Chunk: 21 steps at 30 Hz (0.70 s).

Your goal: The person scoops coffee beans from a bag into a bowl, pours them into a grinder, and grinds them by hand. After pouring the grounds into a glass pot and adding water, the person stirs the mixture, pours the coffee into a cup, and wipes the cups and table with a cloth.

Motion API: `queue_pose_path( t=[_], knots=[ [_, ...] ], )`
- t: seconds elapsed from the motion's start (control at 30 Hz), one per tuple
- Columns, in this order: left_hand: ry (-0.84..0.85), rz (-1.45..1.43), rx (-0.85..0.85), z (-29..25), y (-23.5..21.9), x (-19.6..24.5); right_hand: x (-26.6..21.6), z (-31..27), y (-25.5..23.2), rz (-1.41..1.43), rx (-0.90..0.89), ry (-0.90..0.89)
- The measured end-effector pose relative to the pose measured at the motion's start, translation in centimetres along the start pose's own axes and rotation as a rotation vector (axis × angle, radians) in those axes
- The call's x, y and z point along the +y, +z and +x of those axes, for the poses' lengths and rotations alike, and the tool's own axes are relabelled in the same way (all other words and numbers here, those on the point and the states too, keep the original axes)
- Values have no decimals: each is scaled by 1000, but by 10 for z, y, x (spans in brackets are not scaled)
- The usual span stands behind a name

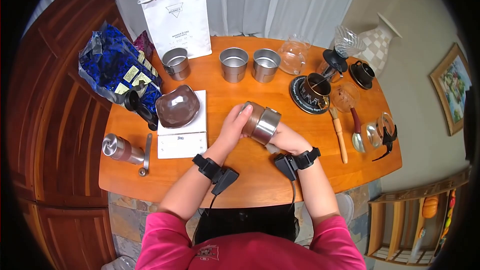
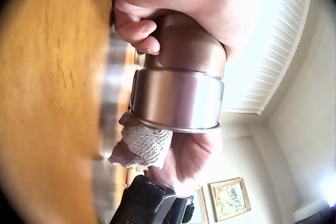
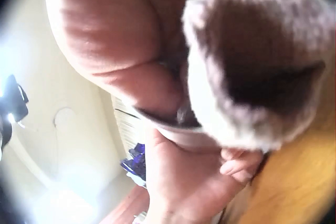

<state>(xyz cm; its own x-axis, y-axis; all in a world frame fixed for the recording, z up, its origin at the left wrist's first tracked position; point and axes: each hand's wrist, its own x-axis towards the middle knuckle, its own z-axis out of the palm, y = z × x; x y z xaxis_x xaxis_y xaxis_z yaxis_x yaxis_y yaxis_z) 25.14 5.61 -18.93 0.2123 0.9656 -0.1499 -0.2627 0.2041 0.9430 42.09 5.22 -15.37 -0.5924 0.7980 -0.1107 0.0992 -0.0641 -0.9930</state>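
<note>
My left hand [image 1: 234, 124] grips a metal cup [image 1: 266, 126] round its brown band, holding it tipped on its side above the table. Its open mouth faces my right hand [image 1: 291, 139]. In the left wrist view, curled left fingers [image 2: 140, 35] wrap the brown end. The right fingers reach inside the cup with a greyish cloth [image 2: 149, 142], whose folded end hangs out past the rim. Close up in the right wrist view, the cloth [image 3: 210, 103] bulges out beside the right palm [image 3: 110, 40]; the fingertips are hidden inside the cup.
Left stand a brown dish [image 1: 177, 106] on a white scale [image 1: 182, 146], a hand grinder [image 1: 122, 148] and a blue bag [image 1: 117, 65]. Behind are metal cups [image 1: 233, 65] and a white bag [image 1: 175, 17]. Right are a black cup [image 1: 317, 87], a brush [image 1: 339, 135] and glassware [image 1: 294, 57].
</note>
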Motion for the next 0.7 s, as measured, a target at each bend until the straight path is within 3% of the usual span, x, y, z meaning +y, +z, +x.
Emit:
queue_pose_path(
  t=[0.13,0.2,0.33,0.53,0.67,0.7],
  knots=[
    [112,28,66,2,-1,0,14,11,1,633,114,-52],
    [169,19,97,1,1,2,25,14,-4,896,170,24],
    [128,-39,98,2,-1,2,25,10,-11,1070,17,28],
    [59,-13,135,3,-4,4,-2,5,10,-50,-12,-209],
    [49,6,149,4,-3,1,3,12,10,54,-94,-209],
    [54,-1,141,4,-2,1,6,11,7,131,-52,-117]
  ],
)
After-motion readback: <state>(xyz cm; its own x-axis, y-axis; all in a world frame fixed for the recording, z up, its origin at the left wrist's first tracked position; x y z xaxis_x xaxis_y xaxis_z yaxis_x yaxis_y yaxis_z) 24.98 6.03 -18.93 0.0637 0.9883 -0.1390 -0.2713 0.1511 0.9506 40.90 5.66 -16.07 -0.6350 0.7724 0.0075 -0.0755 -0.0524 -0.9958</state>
